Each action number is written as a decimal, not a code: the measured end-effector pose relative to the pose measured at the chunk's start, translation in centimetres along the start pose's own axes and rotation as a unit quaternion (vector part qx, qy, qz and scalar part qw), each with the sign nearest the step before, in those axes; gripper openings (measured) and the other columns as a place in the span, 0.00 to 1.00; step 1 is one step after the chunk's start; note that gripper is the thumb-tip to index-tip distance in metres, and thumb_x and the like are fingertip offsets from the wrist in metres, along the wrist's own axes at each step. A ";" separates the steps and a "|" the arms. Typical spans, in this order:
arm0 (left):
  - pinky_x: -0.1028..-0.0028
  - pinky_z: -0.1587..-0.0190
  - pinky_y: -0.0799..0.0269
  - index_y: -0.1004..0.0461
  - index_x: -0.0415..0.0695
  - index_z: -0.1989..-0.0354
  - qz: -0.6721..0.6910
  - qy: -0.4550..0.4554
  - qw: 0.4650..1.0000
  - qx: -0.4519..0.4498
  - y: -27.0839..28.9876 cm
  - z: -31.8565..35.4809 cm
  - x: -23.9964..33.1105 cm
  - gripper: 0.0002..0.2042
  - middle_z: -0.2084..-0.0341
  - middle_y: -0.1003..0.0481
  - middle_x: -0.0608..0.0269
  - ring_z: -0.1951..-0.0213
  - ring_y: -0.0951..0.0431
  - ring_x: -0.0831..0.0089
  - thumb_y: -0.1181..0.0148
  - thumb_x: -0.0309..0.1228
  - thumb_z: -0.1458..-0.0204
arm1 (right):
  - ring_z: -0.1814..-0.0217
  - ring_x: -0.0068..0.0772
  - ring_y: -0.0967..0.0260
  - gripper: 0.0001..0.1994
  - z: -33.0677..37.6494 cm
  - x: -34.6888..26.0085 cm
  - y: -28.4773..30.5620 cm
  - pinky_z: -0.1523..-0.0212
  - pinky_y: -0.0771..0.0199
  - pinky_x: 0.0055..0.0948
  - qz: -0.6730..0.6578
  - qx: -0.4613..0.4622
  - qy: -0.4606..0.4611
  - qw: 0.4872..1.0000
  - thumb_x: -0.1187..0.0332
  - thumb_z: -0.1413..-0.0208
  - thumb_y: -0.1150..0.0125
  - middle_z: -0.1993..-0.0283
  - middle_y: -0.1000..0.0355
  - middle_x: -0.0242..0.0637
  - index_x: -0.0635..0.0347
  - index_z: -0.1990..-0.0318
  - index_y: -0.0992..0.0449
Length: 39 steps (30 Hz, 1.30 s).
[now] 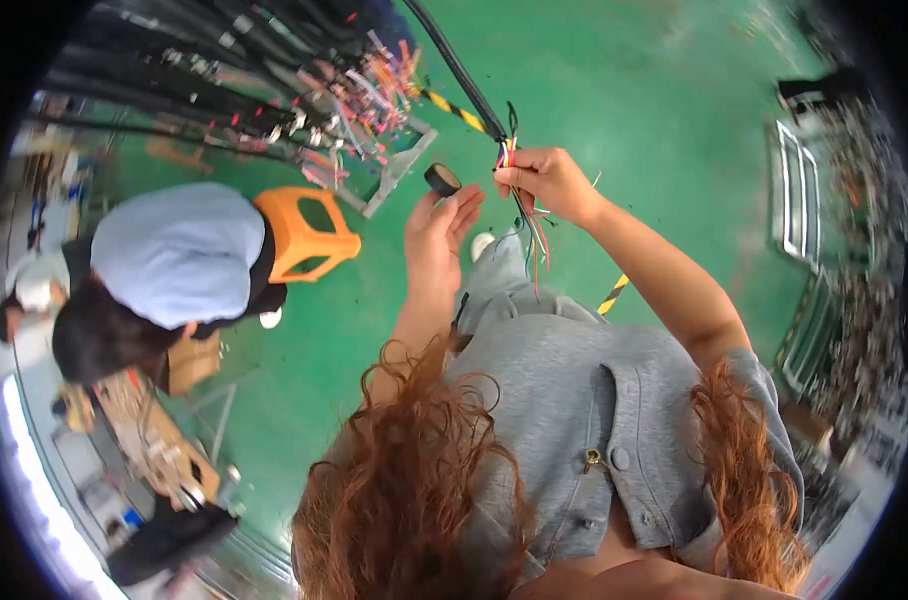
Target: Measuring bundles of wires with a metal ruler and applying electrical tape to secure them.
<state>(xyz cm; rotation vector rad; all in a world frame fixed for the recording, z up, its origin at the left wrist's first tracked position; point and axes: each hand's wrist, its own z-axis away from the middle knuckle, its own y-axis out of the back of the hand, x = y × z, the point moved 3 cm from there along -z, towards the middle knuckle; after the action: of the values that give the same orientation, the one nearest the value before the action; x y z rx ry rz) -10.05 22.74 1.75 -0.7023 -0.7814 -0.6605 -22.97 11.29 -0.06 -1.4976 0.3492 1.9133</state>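
My right hand [552, 182] pinches a bundle of thin coloured wires [505, 153] where they come out of a thick black cable [459, 72]. The cable runs up and out at the top edge. Below my fingers the loose wire ends [536, 235] fan out in red, white, black and blue-green. To the left, my left hand [442, 228] holds a roll of black tape [441, 180] between thumb and fingers, its core facing up. A gap separates the roll from the wires.
At upper left, many black cables with coloured wire ends [359, 100] hang on a metal frame [399, 170]. An orange stool [309, 235] stands left, beside a person in light blue [179, 250]. Metal racks [797, 190] line the right side. Green floor [624, 90] carries yellow-black tape.
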 end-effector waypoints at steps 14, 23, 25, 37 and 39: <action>0.80 0.69 0.42 0.42 0.36 0.54 0.209 -0.127 0.966 -0.078 -29.6 -18.6 -10.1 0.15 0.70 0.35 0.65 0.70 0.36 0.79 0.55 0.31 0.47 | 0.68 0.27 0.31 0.10 -7.7 -1.7 30.3 0.65 0.29 0.23 -0.050 -0.172 0.002 0.984 0.68 0.48 0.46 0.39 0.47 0.41 0.67 0.67 0.25; 0.82 0.74 0.45 0.43 0.35 0.54 0.174 -0.203 0.952 0.149 -41.4 -21.8 -11.7 0.13 0.76 0.40 0.68 0.77 0.43 0.81 0.61 0.29 0.45 | 0.54 0.24 0.36 0.07 -10.5 -5.4 40.1 0.57 0.36 0.25 -0.001 -0.270 0.031 0.962 0.67 0.50 0.44 0.42 0.44 0.42 0.60 0.70 0.22; 0.82 0.75 0.45 0.43 0.35 0.53 0.157 -0.223 0.941 0.200 -40.8 -23.0 -11.7 0.13 0.76 0.40 0.68 0.77 0.43 0.81 0.62 0.28 0.45 | 0.42 0.28 0.47 0.06 -11.9 -5.4 40.2 0.52 0.41 0.27 0.076 -0.303 0.111 0.943 0.69 0.51 0.42 0.42 0.44 0.44 0.60 0.70 0.22; 0.84 0.76 0.46 0.37 0.36 0.56 0.168 -0.250 0.908 0.293 -48.0 -19.4 -14.7 0.11 0.77 0.39 0.71 0.77 0.42 0.85 0.56 0.28 0.45 | 0.39 0.34 0.52 0.07 -8.4 -5.2 44.0 0.43 0.50 0.35 0.014 -0.399 0.053 0.915 0.69 0.50 0.46 0.40 0.45 0.37 0.60 0.68 0.22; 0.84 0.74 0.42 0.36 0.36 0.57 0.094 -0.225 0.916 0.317 -48.6 -19.2 -14.5 0.11 0.77 0.37 0.70 0.75 0.39 0.85 0.55 0.28 0.46 | 0.39 0.34 0.52 0.07 -8.1 -5.3 44.2 0.43 0.49 0.35 0.022 -0.394 0.065 0.917 0.69 0.49 0.46 0.40 0.45 0.37 0.60 0.68 0.22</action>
<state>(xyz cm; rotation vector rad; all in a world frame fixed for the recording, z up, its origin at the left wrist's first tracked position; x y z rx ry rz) -46.54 -16.84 -4.74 -0.3176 -1.2583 -0.0362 -44.92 -27.86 -5.97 -2.1335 -0.4004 2.1088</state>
